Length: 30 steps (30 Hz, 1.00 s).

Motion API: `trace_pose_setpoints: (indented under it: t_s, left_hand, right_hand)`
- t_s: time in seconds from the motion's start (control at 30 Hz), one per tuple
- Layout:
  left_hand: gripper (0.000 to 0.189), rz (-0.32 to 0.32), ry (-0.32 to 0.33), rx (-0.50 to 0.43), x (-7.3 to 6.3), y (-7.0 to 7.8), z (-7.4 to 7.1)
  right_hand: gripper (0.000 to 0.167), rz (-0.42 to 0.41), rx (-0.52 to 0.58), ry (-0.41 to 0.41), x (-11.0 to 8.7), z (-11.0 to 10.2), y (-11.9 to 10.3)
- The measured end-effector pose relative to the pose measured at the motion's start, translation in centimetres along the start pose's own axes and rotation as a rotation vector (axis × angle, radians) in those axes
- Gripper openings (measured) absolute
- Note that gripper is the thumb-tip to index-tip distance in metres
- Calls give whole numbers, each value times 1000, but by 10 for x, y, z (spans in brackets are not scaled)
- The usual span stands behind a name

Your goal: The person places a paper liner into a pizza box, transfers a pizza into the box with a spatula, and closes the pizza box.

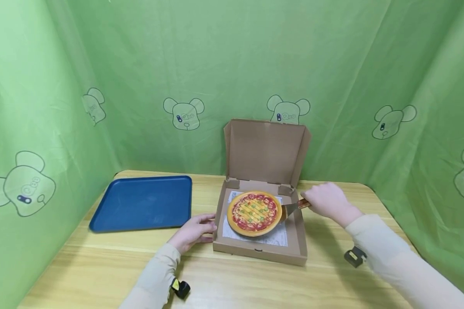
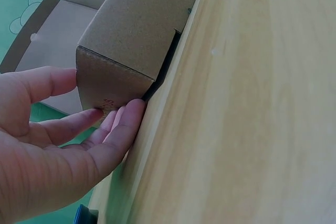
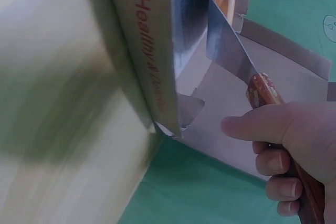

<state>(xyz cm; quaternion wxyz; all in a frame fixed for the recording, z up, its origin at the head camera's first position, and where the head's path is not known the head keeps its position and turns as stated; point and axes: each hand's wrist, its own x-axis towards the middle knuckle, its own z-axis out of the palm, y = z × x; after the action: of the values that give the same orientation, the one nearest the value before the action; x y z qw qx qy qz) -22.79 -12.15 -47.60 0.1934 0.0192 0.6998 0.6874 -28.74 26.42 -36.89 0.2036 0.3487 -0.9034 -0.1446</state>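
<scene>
A round pizza (image 1: 254,213) with red and yellow topping is inside an open cardboard pizza box (image 1: 260,254), above a printed paper sheet (image 1: 277,237). My right hand (image 1: 328,199) grips the wooden handle of a pizza server (image 1: 290,209); its metal blade reaches under the pizza's right edge. In the right wrist view the fingers curl round the handle (image 3: 265,90), and the blade (image 3: 231,45) meets the pizza's rim. At the box's left side, my left hand (image 1: 193,233) touches the outer wall with its fingertips. The left wrist view shows these fingers (image 2: 126,121) fairly straight against the cardboard.
The box lid (image 1: 266,150) stands raised at the back, near the green curtain (image 1: 232,64). To the left, a blue tray (image 1: 143,204) lies on the wooden table (image 1: 232,283). Green curtain also hangs along both sides.
</scene>
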Motion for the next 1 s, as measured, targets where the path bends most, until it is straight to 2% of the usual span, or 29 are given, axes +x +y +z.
trace_pose_setpoints:
  t_s: [0.17,0.4,0.83,1.0]
  left_hand:
    - [59,-2,7,1,-1,0,0]
    - [59,3,4,-5,-1,1,-2]
    - [60,4,-16,-3,-2,0,-2]
    - [60,0,-15,-8,-2,0,-2]
  right_hand:
    - [28,-24,-10,11,11,-7,1]
    - [32,-83,-75,76,26,-21,1]
    - [33,-149,-128,69,39,-39,2]
    - [35,-151,-133,20,39,-42,5]
